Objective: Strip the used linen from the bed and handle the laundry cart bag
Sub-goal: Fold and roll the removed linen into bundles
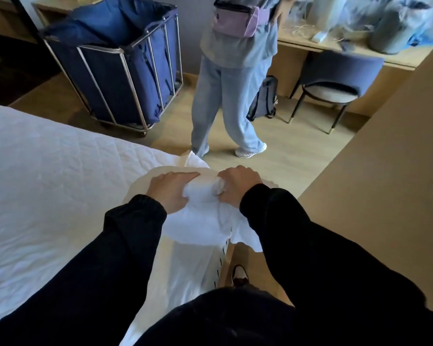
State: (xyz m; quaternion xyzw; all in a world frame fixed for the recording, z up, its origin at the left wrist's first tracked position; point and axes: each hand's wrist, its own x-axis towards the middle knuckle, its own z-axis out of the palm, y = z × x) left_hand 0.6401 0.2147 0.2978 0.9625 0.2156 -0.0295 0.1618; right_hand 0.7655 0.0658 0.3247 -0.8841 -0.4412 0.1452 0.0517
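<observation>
Two hands: both hold the white sheet (205,221) at the near corner of the bed (48,171)
Left hand (171,193): fingers curled into a bunched fold of the sheet
Right hand (238,187): clenched tight round a twist of the sheet
Laundry cart (125,78): across the floor beyond the bed, its blue bag (105,23) gaping open
Bystander (225,96): stands between the cart and a chair (335,71)

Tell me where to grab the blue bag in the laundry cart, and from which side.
Probably take the blue bag by its top hem, where loose cloth bunches over the cart's top rail. Come from the bed-facing side: that edge is nearest and open, while another person stands beside the cart toward the desk.
</observation>
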